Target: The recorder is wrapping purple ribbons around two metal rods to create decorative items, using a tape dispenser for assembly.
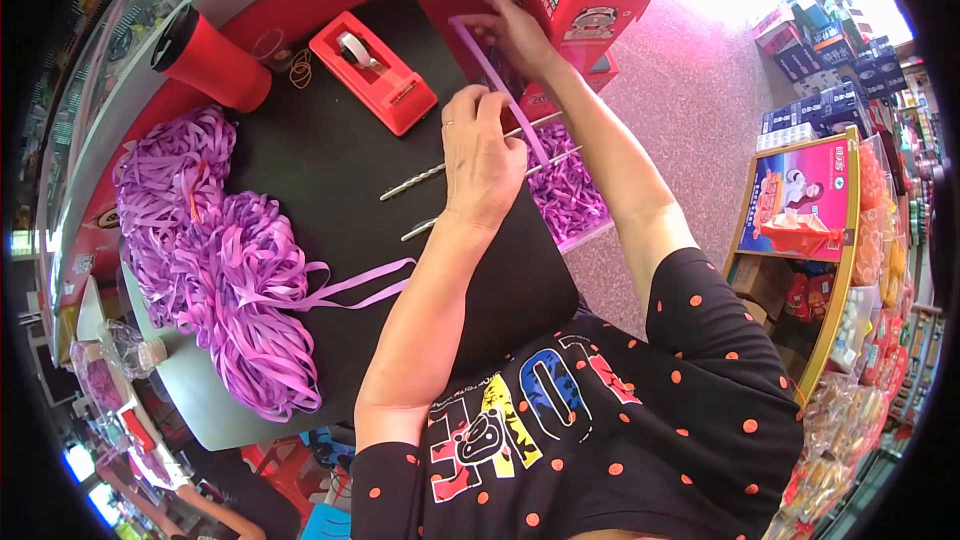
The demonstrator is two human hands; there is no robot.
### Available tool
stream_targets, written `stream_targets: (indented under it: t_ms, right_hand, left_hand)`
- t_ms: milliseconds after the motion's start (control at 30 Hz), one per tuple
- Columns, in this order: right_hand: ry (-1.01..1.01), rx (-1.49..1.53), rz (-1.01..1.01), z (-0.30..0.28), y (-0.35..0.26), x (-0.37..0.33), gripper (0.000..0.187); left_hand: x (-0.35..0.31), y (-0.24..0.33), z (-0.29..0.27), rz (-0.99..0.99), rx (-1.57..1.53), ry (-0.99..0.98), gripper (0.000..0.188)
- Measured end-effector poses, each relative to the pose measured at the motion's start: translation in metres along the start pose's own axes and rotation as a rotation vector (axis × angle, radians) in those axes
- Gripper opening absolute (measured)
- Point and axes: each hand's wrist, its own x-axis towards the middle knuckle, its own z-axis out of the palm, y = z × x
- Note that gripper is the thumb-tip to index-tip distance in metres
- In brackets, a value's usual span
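My left hand [478, 155] is curled over two thin silver metal rods [412, 183], which stick out on both sides of it; the palm side is hidden. Farther off, my right hand [520, 38] has its fingers bent around a flat purple ribbon [497, 83]. This ribbon slants down to the rods just right of my left hand. On the left lies a big tangled heap of purple ribbon [250, 270], from which a loose loop runs under my left forearm. A clear bin of purple ribbon [570, 190] sits below the rods, beyond the table edge.
On the black tabletop [330, 170] stand a red tape dispenser [385, 80] and a red tumbler [215, 65], with rubber bands [300, 70] between. Red boxes [580, 0] are stacked at the far right. A display stand [800, 210] and shelves of goods line the right.
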Motion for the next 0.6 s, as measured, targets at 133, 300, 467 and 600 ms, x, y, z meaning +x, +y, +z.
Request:
stream_targets:
  t_ms: [133, 300, 467, 600]
  right_hand:
    - [0.014, 0.052, 0.100, -0.006, 0.029, -0.003, 0.066]
    - [0.060, 0.016, 0.192, -0.003, 0.046, -0.016, 0.065]
    - [0.103, 0.116, 0.253, -0.011, 0.066, -0.034, 0.065]
    - [0.053, 0.113, 0.152, -0.026, 0.062, -0.023, 0.064]
  left_hand:
    - [0.001, 0.001, -0.001, 0.005, 0.006, -0.042, 0.035]
    - [0.000, -0.004, 0.000, 0.091, 0.080, -0.051, 0.036]
    - [-0.001, -0.006, 0.001, 0.119, 0.141, -0.081, 0.036]
    - [0.000, -0.002, 0.004, 0.139, 0.160, -0.084, 0.040]
